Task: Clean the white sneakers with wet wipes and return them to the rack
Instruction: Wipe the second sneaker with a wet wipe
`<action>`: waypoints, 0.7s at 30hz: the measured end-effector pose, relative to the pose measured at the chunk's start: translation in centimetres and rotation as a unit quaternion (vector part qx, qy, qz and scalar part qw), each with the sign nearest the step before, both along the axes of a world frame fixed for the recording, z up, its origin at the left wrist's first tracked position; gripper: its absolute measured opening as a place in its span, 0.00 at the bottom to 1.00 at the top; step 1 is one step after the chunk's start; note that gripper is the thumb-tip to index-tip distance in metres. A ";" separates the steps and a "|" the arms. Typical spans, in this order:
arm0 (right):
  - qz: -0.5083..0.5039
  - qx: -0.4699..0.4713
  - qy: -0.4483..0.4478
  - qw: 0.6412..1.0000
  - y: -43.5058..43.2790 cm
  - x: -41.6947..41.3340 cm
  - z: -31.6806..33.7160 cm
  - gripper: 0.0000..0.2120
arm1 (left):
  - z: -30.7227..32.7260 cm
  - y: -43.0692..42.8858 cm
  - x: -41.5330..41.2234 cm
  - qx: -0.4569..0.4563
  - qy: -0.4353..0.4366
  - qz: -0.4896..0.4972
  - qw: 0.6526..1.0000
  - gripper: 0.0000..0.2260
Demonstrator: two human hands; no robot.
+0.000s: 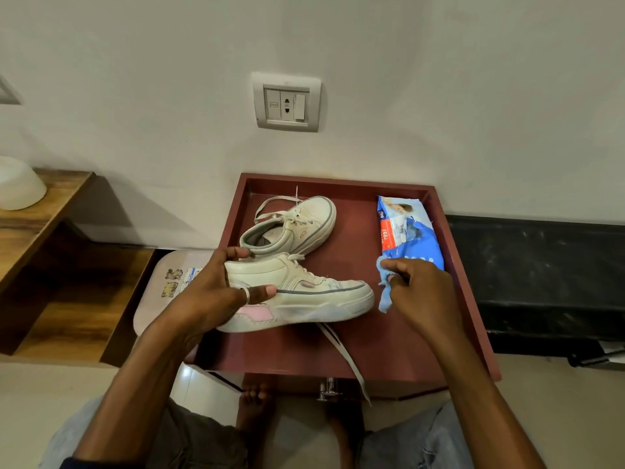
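fingers (233, 253) of the left hand (209, 296) are curled round the heel of a sneaker (304, 292) at frame centre, apparently steadied for wiping; a wipe (384, 301) is pinched by the right hand (426, 292) beside its toe.

There are two white sneakers (297, 296) and one red bench (399, 350). One blue pack of wipes (411, 231) and one loose wipe (384, 299). Two hands: the left hand (209, 292) and the right hand (422, 292). One ring (246, 296), one wall socket plate (286, 102), and what looks like one pale bowl (18, 184), cut off at the edge.
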State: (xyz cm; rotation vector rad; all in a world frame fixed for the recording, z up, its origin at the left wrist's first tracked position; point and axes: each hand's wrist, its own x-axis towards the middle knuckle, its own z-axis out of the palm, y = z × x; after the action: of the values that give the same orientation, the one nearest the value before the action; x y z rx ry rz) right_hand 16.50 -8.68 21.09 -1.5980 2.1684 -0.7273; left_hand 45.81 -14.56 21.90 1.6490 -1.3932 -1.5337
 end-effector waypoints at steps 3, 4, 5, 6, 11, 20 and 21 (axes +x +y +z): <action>0.026 -0.033 0.010 0.999 0.1 2.6 0.5 0.11 | 0.0 0.1 -0.1 -0.009 0.001 -0.008 1.000 0.31; 0.046 -0.057 0.020 0.997 0.1 3.8 0.3 0.11 | -0.1 0.1 -0.2 -0.008 0.002 -0.011 1.000 0.32; 0.073 -0.073 0.034 0.994 0.2 5.1 0.0 0.12 | -0.2 0.1 -0.2 -0.007 0.002 -0.014 1.000 0.34; 0.101 -0.080 0.047 0.991 0.3 6.4 -0.3 0.13 | -0.2 0.1 -0.3 -0.007 0.003 -0.015 1.000 0.34; 0.145 -0.076 0.083 0.983 0.2 7.2 -1.1 0.17 | -0.3 0.1 -0.1 -0.013 0.004 -0.026 1.000 0.36; 0.093 -0.111 0.076 0.987 1.1 6.8 -0.5 0.09 | -0.6 0.0 0.0 -0.020 0.005 -0.026 0.999 0.35; 0.122 -0.117 0.078 0.982 1.5 8.2 -0.4 0.13 | -0.8 0.0 0.1 -0.019 0.005 -0.026 0.999 0.35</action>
State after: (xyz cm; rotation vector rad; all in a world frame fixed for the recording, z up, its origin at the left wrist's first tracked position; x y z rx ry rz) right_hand 24.69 -7.22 20.70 -2.0613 1.9956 -0.8286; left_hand 45.89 -14.55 21.12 1.5920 -1.4619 -1.5324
